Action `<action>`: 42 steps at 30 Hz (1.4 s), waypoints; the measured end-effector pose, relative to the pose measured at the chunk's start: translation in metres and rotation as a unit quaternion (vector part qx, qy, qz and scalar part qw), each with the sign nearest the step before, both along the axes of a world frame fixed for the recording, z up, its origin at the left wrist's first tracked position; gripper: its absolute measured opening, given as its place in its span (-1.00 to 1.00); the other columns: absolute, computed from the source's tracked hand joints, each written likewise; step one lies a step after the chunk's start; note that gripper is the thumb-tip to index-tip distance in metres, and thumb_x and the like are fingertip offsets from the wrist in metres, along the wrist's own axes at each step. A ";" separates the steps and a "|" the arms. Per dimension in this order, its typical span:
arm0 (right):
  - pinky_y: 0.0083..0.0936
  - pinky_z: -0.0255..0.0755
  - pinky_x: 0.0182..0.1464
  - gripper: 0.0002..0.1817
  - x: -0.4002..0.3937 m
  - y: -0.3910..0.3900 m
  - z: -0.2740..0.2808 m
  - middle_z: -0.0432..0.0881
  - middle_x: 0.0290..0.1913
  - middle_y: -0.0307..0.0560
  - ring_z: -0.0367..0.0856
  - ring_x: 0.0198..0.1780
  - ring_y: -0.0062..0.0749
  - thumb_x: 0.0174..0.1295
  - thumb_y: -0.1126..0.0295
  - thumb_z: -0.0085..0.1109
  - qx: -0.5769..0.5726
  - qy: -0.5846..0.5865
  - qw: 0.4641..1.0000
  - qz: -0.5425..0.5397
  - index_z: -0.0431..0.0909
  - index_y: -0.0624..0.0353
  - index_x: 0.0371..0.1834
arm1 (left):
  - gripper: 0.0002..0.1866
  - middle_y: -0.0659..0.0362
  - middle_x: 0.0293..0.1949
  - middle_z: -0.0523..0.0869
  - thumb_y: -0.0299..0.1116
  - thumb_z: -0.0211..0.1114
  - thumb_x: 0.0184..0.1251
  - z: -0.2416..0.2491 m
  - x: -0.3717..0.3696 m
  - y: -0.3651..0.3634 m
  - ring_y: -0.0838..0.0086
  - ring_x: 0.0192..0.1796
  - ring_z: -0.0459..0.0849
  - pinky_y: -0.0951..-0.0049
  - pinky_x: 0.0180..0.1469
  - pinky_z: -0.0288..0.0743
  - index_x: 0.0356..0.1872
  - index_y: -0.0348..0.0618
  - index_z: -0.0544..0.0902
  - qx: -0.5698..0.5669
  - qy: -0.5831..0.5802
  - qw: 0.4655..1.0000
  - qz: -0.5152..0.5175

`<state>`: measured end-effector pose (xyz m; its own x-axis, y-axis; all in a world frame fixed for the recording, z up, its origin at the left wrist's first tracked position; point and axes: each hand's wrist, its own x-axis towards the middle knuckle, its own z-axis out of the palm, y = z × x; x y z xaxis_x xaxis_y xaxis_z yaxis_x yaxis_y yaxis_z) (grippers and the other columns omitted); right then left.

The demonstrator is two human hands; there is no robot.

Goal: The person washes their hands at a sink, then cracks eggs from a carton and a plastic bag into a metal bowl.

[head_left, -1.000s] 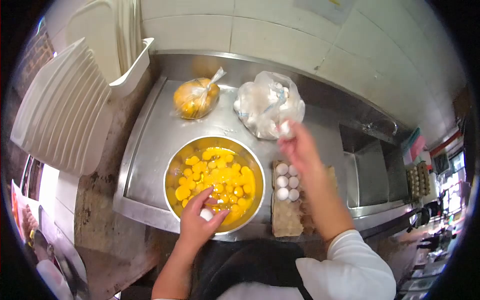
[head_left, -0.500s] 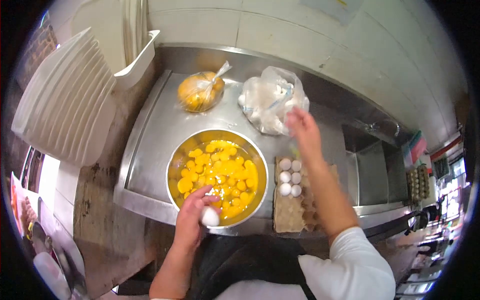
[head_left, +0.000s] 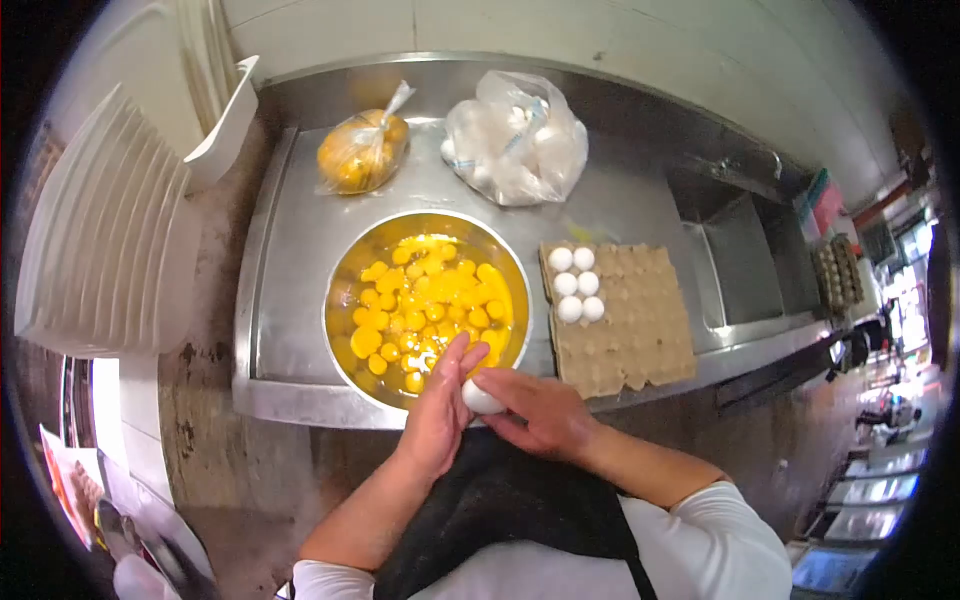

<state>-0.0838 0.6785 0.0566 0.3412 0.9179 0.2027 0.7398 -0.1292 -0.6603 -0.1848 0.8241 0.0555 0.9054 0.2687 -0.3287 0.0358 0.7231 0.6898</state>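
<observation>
At the near rim of a steel bowl point(head_left: 330, 335), a white egg point(head_left: 480, 398) is held between my two hands. My left hand point(head_left: 437, 412) cups it from the left, its fingers pointing up over the bowl edge. From the right, my right hand point(head_left: 545, 412) closes its fingers and thumb over the egg. Many cracked eggs, with whole yellow yolks point(head_left: 435, 312) in clear white, fill the bowl. Right of the bowl lies a cardboard egg tray point(head_left: 640, 330), with several white eggs point(head_left: 566, 285) in its left columns.
Behind the bowl, a tied clear bag of orange-yellow contents point(head_left: 358, 155) and a plastic bag of eggshells point(head_left: 520, 150) sit on the steel counter point(head_left: 285, 300). A sink point(head_left: 745, 260) is at the right. Stacked white containers point(head_left: 110, 230) stand left; another egg tray point(head_left: 838, 270) is far right.
My right hand has come back from near the shell bag to join my left hand at the egg. The egg has moved right along the bowl's near rim. The camera view has shifted.
</observation>
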 end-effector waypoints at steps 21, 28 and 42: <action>-0.33 0.54 0.01 -0.51 -0.054 -0.095 -0.106 0.61 0.03 0.05 0.63 0.00 -0.09 0.15 0.31 0.38 -0.023 -0.066 0.943 -0.325 0.53 0.09 0.17 | -0.37 -0.09 0.06 0.63 -0.01 0.10 0.42 0.014 -0.028 0.068 0.28 -0.07 0.70 0.38 -0.08 0.64 0.34 -0.26 0.35 0.096 0.021 0.994 -0.041; -0.41 0.53 -0.09 -0.57 -0.046 -0.054 -0.044 0.62 -0.01 0.03 0.64 -0.15 -0.32 0.35 0.20 0.15 0.077 0.175 0.926 -0.325 0.46 0.16 0.21 | -0.44 0.03 0.04 0.65 -0.27 0.34 0.28 0.011 -0.024 0.058 0.42 -0.08 0.65 0.47 -0.01 0.55 0.28 -0.22 0.44 0.199 0.014 0.973 -0.118; -0.56 0.44 -0.30 -0.54 0.006 0.040 0.001 0.58 -0.20 -0.13 0.53 -0.36 -0.50 0.54 0.09 -0.35 0.032 0.568 0.808 -0.150 0.41 0.19 0.17 | -0.64 0.26 -0.29 0.72 -0.46 0.47 0.10 0.015 0.006 0.044 0.67 -0.31 0.59 0.62 -0.21 0.50 -0.03 -0.24 0.68 0.480 0.031 0.875 -0.056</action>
<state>-0.0779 0.7185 0.0577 0.5453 0.7598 -0.3541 -0.4079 -0.1285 -0.9039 -0.1790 0.8681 0.0705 0.9319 0.3591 -0.0500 0.1287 -0.1986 0.9716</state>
